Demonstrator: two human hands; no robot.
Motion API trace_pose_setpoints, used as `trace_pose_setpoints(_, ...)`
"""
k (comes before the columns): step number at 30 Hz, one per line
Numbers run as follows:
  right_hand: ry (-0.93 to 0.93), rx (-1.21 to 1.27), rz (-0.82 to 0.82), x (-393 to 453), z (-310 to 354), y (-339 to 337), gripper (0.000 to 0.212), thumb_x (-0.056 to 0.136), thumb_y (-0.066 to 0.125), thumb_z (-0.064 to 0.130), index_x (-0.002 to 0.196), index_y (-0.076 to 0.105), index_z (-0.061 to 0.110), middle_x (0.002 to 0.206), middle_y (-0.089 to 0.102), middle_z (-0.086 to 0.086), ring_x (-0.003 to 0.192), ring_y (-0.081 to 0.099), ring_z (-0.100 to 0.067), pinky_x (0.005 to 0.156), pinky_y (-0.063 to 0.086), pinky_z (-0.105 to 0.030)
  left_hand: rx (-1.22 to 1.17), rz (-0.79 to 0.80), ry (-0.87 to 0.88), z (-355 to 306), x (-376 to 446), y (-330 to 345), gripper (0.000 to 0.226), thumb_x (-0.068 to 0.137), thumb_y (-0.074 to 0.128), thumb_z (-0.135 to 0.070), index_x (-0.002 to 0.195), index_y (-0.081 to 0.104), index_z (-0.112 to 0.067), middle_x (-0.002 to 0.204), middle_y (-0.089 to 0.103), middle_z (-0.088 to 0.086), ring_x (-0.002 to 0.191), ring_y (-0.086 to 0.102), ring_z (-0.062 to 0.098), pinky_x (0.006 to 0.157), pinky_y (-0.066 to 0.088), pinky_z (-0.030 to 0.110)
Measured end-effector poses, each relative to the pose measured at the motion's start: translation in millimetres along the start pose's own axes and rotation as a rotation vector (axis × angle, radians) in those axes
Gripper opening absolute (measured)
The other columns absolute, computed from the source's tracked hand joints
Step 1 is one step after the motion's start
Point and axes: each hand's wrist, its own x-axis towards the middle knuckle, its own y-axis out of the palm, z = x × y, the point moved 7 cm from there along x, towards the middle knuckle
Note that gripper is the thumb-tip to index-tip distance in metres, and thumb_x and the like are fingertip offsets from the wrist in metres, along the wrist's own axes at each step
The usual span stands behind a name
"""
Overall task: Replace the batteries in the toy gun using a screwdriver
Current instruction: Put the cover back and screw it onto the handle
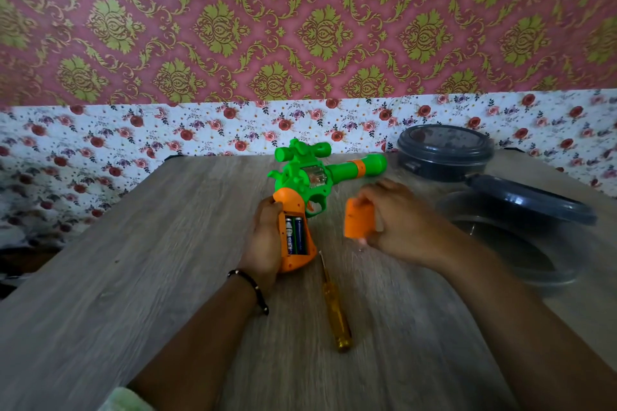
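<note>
Orange and green toy gun on the wooden table, handle gripped by left hand, two batteries bare inside it pointing toward the body, orange cover pinched in right hand just right of the handle, yellow screwdriver below it, grey tubs far right, insides hard to see.

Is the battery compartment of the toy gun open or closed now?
Open. Two batteries show in the toy gun grip, which the left hand holds; the right hand holds the orange cover apart.

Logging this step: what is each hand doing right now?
Left hand: grips the toy gun by its handle.
Right hand: holds the orange cover.
</note>
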Motion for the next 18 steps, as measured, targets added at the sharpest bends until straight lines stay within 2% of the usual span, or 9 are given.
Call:
trace_pose_setpoints(3, -0.133, 0.276, -0.149, -2, 37, -1, 0.052, 0.067, 0.08, 0.027, 0.112, 0.055, 0.019, 0.118, 0.052, -0.002, 0.11, 0.049, -0.018, 0.093, 0.043, -0.033, -0.013, -0.004, 0.012, -2, 0, 3, 0.049, 0.1, 0.033, -0.045, 0.12, 0.059, -0.009, 0.103, 0.066, 0.018, 0.083, 0.063, 0.024, 0.07, 0.051, 0.032)
trace_pose_setpoints(6, -0.29, 0.253, -0.14, -2, 68, 22, 0.051, 0.068, 0.078, 0.024, 0.114, 0.056, 0.016, 0.118, 0.051, -0.005, 0.111, 0.049, -0.021, 0.094, 0.043, -0.036, -0.02, 0.016, 0.05, -3, 1, 3, 0.047, 0.094, 0.039, -0.054, 0.094, 0.062, -0.014, 0.084, 0.063, 0.014, 0.077, 0.058, 0.025, 0.063, 0.046, 0.029)
trace_pose_setpoints(8, -0.318, 0.223, -0.138, -1, 71, 30, 0.051, 0.071, 0.076, 0.021, 0.117, 0.056, 0.014, 0.122, 0.051, -0.006, 0.113, 0.049, -0.023, 0.096, 0.043, -0.035, -0.05, 0.043, 0.049, -2, 1, 3, 0.047, 0.101, 0.032, -0.046, 0.076, 0.06, -0.017, 0.065, 0.063, 0.003, 0.06, 0.059, 0.015, 0.051, 0.046, 0.022)
trace_pose_setpoints(9, -0.323, 0.225, -0.151, -1, 70, 31, 0.049, 0.071, 0.075, 0.019, 0.116, 0.057, 0.013, 0.122, 0.052, -0.006, 0.113, 0.05, -0.023, 0.096, 0.043, -0.034, -0.059, 0.07, 0.052, -1, 2, 4, 0.049, 0.102, 0.029, -0.042, 0.074, 0.06, -0.017, 0.062, 0.064, -0.001, 0.057, 0.06, 0.012, 0.051, 0.047, 0.021)
trace_pose_setpoints(11, -0.334, 0.221, -0.176, -1, 69, 31, 0.045, 0.071, 0.074, 0.019, 0.113, 0.06, 0.011, 0.118, 0.055, -0.007, 0.108, 0.054, -0.025, 0.094, 0.044, -0.033, -0.062, 0.092, 0.056, 1, 4, 6, 0.047, 0.103, 0.028, -0.039, 0.077, 0.061, -0.018, 0.065, 0.065, -0.001, 0.061, 0.061, 0.012, 0.059, 0.048, 0.026)
trace_pose_setpoints(14, -0.331, 0.207, -0.175, -1, 68, 35, 0.042, 0.073, 0.067, 0.024, 0.113, 0.064, 0.01, 0.119, 0.058, -0.008, 0.108, 0.056, -0.026, 0.094, 0.043, -0.031, -0.093, 0.118, 0.034, 4, 7, 6, 0.044, 0.102, 0.028, -0.032, 0.078, 0.061, -0.017, 0.063, 0.066, -0.001, 0.058, 0.062, 0.011, 0.054, 0.05, 0.022)
trace_pose_setpoints(18, -0.324, 0.19, -0.186, -2, 66, 36, 0.035, 0.077, 0.063, 0.014, 0.112, 0.067, 0.011, 0.123, 0.058, -0.008, 0.112, 0.055, -0.029, 0.096, 0.042, -0.033, -0.127, 0.128, 0.026, 2, 9, 5, 0.039, 0.101, 0.025, -0.026, 0.097, 0.063, -0.015, 0.079, 0.07, 0.005, 0.07, 0.065, 0.017, 0.059, 0.054, 0.025)
